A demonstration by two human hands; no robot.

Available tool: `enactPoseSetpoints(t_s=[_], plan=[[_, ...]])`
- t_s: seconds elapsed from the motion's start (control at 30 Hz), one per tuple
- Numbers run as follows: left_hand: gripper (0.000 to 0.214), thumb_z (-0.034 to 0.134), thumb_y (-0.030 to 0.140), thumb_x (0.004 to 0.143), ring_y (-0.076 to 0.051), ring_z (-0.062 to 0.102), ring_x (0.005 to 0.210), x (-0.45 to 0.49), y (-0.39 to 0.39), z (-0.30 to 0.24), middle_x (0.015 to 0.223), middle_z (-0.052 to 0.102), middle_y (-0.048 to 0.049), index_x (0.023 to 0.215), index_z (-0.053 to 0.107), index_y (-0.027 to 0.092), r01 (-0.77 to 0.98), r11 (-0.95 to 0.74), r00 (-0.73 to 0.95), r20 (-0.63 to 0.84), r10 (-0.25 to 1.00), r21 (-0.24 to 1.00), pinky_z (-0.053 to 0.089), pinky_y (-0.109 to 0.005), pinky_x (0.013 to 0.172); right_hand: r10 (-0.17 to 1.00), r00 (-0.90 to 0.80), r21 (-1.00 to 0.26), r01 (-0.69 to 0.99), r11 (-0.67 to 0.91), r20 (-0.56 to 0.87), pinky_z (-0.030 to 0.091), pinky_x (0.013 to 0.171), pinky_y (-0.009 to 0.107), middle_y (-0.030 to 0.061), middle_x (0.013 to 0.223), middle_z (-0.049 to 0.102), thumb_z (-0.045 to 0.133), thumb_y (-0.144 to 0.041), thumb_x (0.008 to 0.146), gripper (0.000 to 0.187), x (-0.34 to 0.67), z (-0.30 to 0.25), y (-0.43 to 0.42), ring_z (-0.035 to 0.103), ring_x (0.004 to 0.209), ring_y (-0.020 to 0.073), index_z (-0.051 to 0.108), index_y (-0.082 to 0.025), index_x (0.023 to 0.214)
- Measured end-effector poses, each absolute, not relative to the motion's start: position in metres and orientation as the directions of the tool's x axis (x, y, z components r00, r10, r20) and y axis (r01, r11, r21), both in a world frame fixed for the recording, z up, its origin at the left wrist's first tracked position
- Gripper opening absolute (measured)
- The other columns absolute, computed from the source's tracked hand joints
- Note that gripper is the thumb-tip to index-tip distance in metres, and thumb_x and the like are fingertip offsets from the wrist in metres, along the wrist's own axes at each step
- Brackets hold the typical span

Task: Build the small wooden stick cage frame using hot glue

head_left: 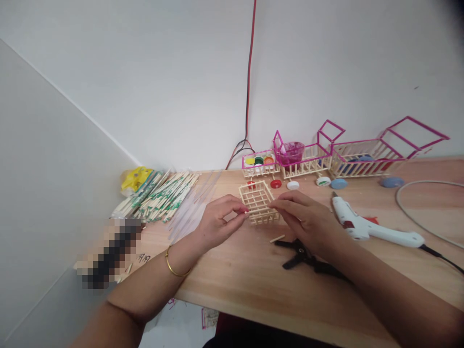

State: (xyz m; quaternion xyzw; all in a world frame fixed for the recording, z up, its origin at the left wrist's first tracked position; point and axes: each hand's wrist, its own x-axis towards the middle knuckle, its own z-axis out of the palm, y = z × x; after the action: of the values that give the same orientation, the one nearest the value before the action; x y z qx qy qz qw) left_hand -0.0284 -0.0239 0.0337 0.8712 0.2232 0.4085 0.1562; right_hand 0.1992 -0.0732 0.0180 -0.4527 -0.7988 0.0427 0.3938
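Note:
A small open basket frame of pale wooden sticks (258, 199) stands on the table between my hands. My left hand (223, 220) pinches a thin stick with a whitish tip at the basket's left side. Much of that stick is lost against the bars. On the opposite side, my right hand (302, 217) has thumb and fingers pinched at the basket's edge. What lies between its fingertips is hidden. A short loose stick (277, 239) lies in front of the basket. Partly under my right hand is a black plier-like or clamp-like tool (299, 255).
A white glue gun (373, 227) with its cable lies at right. Along the wall stand pink-rimmed stick carts (306, 166) on bottle-cap wheels, one holding a pink cup (291, 153). Bundled sticks (170, 195), clear glue sticks (186, 215) and a yellow packet (136, 180) lie at left.

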Motion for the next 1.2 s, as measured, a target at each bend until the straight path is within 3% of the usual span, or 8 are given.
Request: enactPoseSetpoints(t_s=[0.5, 1.2], plan=[[0.023, 0.063, 0.019, 0.081, -0.012, 0.056, 0.075, -0.029, -0.021, 0.032, 0.086, 0.061, -0.0063, 0.103, 0.062, 0.016, 0.24, -0.853, 0.582, 0.635, 0.508, 0.463, 0.05, -0.027, 0.068, 0.76, -0.259, -0.42, 0.705, 0.571, 0.596, 0.052, 0.081, 0.038, 0.0079, 0.103, 0.061, 0.044, -0.017, 0.091, 0.024, 0.2, 0.017, -0.073, 0.061, 0.094, 0.0203, 0.058, -0.024, 0.109], [0.011, 0.061, 0.018, 0.083, -0.012, 0.06, 0.076, -0.028, -0.019, 0.023, 0.083, 0.065, -0.0064, 0.093, 0.065, 0.015, 0.279, -0.848, 0.584, 0.622, 0.522, 0.45, 0.05, -0.024, 0.069, 0.759, -0.257, -0.404, 0.722, 0.562, 0.598, 0.051, 0.08, 0.034, 0.0075, 0.099, 0.062, 0.048, -0.014, 0.088, 0.019, 0.201, 0.018, -0.072, 0.06, 0.091, 0.0186, 0.057, -0.02, 0.104]])
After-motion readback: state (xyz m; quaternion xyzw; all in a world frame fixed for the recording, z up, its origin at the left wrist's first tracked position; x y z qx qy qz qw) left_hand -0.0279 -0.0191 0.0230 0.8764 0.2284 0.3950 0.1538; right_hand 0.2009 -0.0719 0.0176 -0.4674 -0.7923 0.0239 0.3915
